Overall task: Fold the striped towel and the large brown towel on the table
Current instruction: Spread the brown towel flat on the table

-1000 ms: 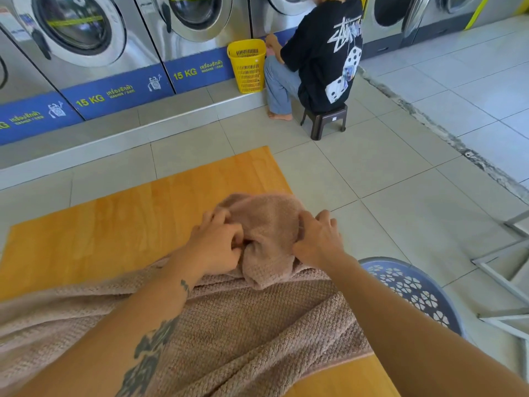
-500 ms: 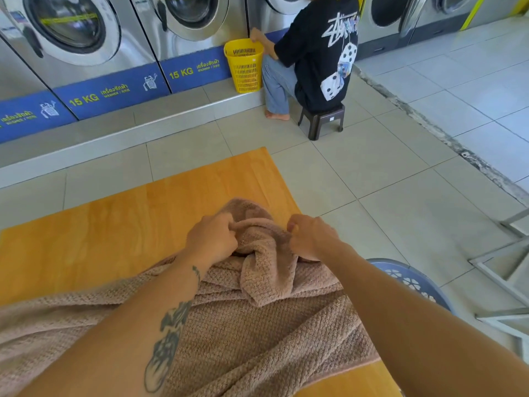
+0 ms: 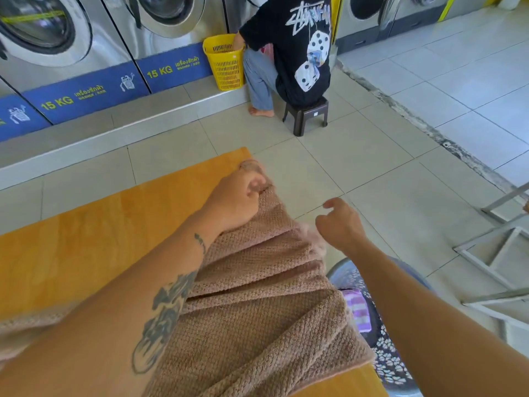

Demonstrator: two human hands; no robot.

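Left hand (image 3: 237,199) stretched to far right corner of orange wooden table (image 3: 86,239), clenched on large brown waffle-weave towel (image 3: 257,310) bunched along right edge. Right hand (image 3: 340,224) off that edge, fingers loosely curled, grasping nothing.

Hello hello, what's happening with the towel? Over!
Left hand gripping large brown waffle-textured towel near far table corner. Right hand off it, empty. Towel bunched, unfolded. Nothing in the way.
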